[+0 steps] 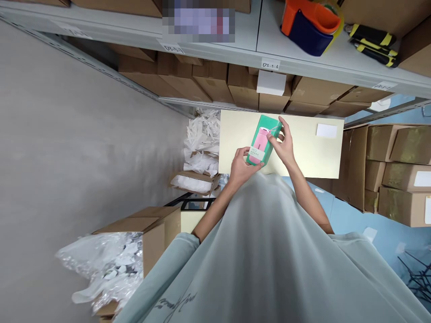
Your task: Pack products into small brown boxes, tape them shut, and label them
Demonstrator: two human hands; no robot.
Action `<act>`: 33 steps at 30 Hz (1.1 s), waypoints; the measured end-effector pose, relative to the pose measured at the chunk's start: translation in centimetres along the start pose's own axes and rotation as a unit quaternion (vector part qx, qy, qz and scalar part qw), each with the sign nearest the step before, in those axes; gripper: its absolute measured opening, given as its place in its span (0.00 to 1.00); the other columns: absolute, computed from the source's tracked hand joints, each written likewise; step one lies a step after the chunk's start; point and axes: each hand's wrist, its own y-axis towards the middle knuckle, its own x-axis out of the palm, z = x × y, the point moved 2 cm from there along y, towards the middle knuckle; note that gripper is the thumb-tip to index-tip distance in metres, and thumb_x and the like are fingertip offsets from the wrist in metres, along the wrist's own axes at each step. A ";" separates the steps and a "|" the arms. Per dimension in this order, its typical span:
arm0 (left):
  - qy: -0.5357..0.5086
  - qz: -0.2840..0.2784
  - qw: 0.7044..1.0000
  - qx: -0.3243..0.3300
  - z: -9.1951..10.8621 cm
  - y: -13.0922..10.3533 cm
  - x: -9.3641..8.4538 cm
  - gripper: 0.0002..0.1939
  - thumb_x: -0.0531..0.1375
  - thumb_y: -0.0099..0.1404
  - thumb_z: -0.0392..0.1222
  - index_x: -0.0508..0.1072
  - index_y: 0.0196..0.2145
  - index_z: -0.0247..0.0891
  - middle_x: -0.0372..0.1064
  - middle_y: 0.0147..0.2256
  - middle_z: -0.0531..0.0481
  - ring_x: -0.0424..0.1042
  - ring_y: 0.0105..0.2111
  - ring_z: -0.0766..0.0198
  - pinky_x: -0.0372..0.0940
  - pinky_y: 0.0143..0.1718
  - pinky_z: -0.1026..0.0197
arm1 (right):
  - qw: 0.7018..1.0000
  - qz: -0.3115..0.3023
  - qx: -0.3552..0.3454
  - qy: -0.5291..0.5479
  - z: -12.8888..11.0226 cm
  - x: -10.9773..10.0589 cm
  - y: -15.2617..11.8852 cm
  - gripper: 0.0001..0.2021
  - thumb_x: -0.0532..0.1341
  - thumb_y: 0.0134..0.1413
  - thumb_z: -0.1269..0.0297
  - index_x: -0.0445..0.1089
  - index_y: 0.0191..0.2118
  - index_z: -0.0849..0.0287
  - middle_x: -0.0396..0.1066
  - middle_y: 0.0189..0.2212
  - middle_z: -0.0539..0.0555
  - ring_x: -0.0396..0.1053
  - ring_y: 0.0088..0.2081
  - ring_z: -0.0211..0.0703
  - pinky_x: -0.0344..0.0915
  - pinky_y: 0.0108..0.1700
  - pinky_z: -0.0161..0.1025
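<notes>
Head camera view: the left hand (241,169) is curled around the lower end of a green box (269,121), its fingers at the left edge and its thumb along the bottom, so it is partly closed on the box. The right hand (284,147) is bent in a loose, part-open grip at the upper right side, with the thumb over the front face and the other fingers by the far edge. Between them the box is tilted, its top leaning to the right; its front shows a pink item (260,142) and a pale label (256,153) near the bottom. Whether the pink item is real or printed cannot be told.

Beneath the hands lies the pale yellow desk (306,161), with a white card (326,130) near its right end. Beyond it, cardboard boxes (243,89) line a lower shelf; on the shelf above are an orange and blue tape dispenser (308,29) and black and yellow tools (373,41). White shredded material (204,132) is piled left of the desk, and stacked cartons (406,172) stand to the right.
</notes>
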 end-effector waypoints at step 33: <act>-0.141 -0.078 0.985 -0.067 -0.9 -1.0 -0.7 0.38 0.82 0.53 0.51 0.75 0.57 0.43 0.75 0.64 0.38 0.76 0.64 0.43 0.82 0.49 0.52 | 0.995 0.009 -0.082 -0.057 4.3 -0.3 0.1 0.47 0.62 0.71 0.32 0.45 0.86 0.37 0.72 0.73 0.58 0.83 0.56 0.55 0.85 0.57 0.53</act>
